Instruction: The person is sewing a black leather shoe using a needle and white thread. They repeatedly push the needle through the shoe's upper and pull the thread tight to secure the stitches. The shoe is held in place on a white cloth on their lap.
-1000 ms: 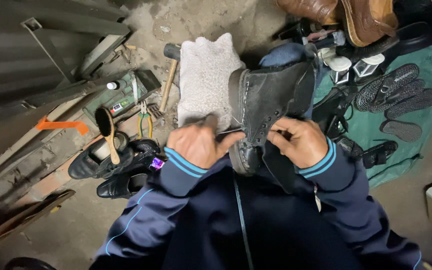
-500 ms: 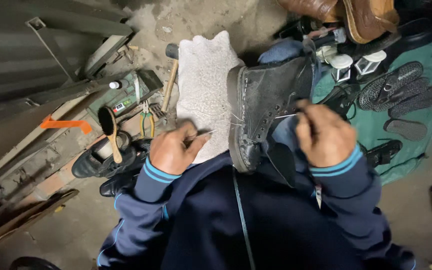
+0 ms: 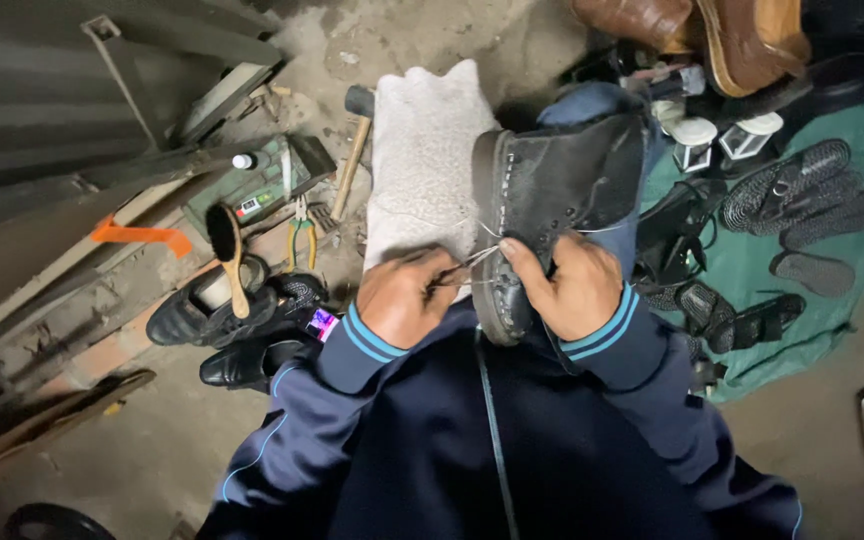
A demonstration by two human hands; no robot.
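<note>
Left hand [image 3: 407, 295]: closed on a tool [image 3: 464, 270], frame centre.
Right hand [image 3: 562, 285]: pinches thread [image 3: 482, 228], steadying the boot [image 3: 552, 195].

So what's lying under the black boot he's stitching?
The black boot rests partly on a pale woolly cloth spread over the lap, with a blue-clad knee showing behind it. The left hand and right hand hide what lies beneath its lower end.

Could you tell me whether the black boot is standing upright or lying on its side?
On its side: the black boot shows its sole edge facing left.
</note>
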